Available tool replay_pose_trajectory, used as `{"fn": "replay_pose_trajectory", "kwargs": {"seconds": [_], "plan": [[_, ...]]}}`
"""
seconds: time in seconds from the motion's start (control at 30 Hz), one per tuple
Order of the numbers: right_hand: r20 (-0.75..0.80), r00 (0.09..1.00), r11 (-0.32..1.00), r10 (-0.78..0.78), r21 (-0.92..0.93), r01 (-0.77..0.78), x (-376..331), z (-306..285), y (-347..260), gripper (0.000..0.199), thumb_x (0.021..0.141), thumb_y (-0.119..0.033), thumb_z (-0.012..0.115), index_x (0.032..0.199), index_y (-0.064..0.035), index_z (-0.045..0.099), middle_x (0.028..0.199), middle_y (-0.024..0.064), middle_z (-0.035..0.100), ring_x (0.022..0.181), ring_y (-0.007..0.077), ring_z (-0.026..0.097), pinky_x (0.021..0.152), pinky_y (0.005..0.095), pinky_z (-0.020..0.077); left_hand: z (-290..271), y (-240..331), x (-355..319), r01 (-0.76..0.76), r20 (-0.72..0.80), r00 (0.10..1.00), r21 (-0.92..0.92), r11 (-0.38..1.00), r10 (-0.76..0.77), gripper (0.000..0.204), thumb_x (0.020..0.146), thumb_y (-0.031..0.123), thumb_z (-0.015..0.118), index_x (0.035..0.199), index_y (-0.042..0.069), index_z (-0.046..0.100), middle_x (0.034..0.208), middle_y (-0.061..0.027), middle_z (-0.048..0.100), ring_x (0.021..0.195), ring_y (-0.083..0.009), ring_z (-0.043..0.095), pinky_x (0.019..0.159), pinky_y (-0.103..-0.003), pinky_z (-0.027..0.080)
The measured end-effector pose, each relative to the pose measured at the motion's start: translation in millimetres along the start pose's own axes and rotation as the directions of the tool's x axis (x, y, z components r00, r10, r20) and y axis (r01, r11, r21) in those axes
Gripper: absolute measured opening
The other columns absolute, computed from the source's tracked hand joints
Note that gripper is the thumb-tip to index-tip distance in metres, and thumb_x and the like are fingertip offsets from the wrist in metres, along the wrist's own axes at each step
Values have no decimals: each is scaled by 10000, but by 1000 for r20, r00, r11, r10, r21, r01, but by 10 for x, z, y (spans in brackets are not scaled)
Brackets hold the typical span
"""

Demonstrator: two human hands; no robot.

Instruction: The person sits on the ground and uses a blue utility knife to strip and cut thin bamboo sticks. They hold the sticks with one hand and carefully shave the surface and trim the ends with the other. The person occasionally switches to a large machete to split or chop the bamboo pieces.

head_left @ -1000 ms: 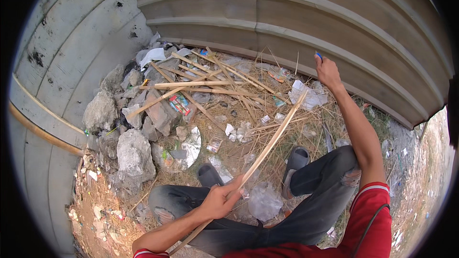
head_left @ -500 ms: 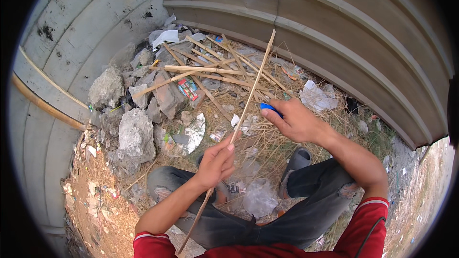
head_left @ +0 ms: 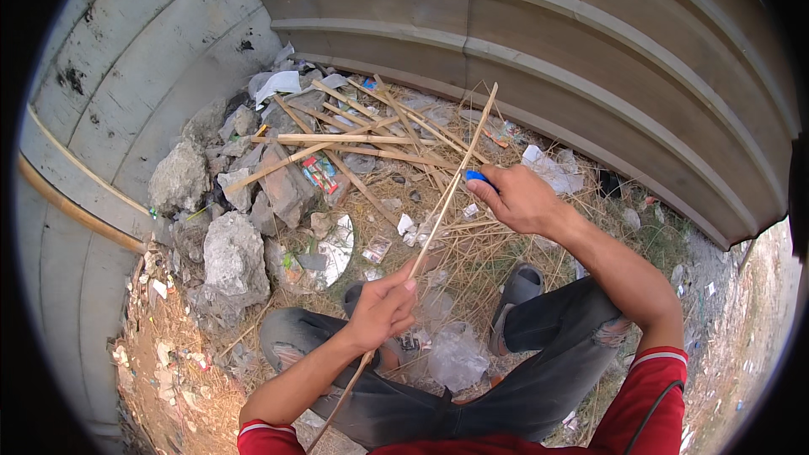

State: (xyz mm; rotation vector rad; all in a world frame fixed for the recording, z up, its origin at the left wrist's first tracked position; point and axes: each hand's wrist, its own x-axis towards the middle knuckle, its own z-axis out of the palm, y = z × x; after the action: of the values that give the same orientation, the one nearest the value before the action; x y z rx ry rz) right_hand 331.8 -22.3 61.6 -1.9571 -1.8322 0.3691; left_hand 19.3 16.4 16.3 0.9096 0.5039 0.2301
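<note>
My left hand [head_left: 381,314] is closed around a long, thin bamboo strip [head_left: 434,240]. The strip slants from my lap up and to the right, its far tip above the littered ground. In my closed right hand [head_left: 520,199] is a small blue-handled tool [head_left: 477,177], probably a knife; my fingers hide most of it. Its front end meets the strip's upper part, where a thin sliver appears to stand away from the edge. Beyond my hands, several flat bamboo strips [head_left: 362,140] lie crossed in a loose heap.
Grey rocks [head_left: 234,254] are piled at left beside a pale panel wall [head_left: 160,59]. A brown corrugated sheet [head_left: 590,42] closes off the far side. Dry grass, a broken white plate [head_left: 339,251], a clear plastic bag [head_left: 458,355] and scraps lie around my sandals [head_left: 522,285].
My right hand has brought the blue tool against the strip, where a small gap showed before. The strip's far tip has dropped slightly and shifted right. My view has tilted a little.
</note>
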Motion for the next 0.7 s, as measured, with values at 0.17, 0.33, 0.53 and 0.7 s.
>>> {"fn": "replay_pose_trajectory", "kwargs": {"seconds": [0.17,0.33,0.53,0.7], "plan": [[154,970,978,-189,-58,200,-145,412,-340,451,1044,-458,510,968,-25,607,685,234,637,718,486,650,666,577,513,-97,13,-5,24,-31,999,-6,1000,-24,514,1114,178,439,1612,115,331,639,73,282,499,-40,225,449,-218,251],[-141,985,990,102,-83,-114,229,159,487,500,1053,-481,478,993,-27,680,730,247,673,744,489,666,712,579,527,-144,-115,-117,70,13,997,56,996,-71,532,1117,163,438,1629,128,297,644,75,274,512,-40,231,465,-213,260],[-221,975,977,18,-201,-64,343,245,672,483,1047,-471,491,1021,-37,702,689,249,652,714,487,646,670,584,504,-178,-111,-54,88,-15,996,102,991,-87,530,1112,174,455,1622,134,319,650,74,262,517,-43,226,469,-218,263],[-238,971,970,-2,-235,-55,401,297,651,510,1040,-509,482,984,-58,713,734,243,678,751,480,668,716,574,536,-171,-127,-102,82,-27,996,45,996,-81,515,1108,191,471,1607,140,355,643,74,257,504,-46,220,460,-224,254]]}}
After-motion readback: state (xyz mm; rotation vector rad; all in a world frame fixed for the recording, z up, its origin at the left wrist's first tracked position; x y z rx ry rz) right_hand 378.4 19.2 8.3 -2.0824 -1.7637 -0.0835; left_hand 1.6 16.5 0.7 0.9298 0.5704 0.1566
